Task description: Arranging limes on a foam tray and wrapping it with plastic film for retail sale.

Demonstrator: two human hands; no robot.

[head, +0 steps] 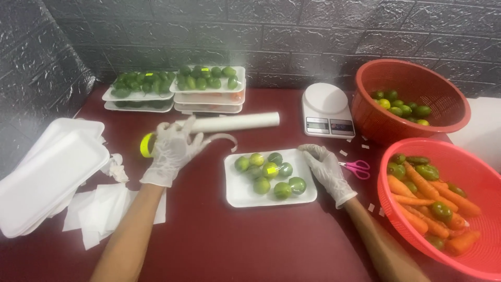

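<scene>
Limes being packed on a dark red tabletop (219, 245)

A yellow tape roll (147, 145) is gripped by the fingers of the gloved left hand (172, 149), a loose strip of tape (222, 139) being seen curling off to its right, just in front of a white film roll (237, 122). The right edge of a white foam tray (237, 196) of limes (269, 172) is touched by the gloved right hand (326, 167), its fingers curled and holding nothing; pink scissors (356, 167) are seen just beside it
</scene>
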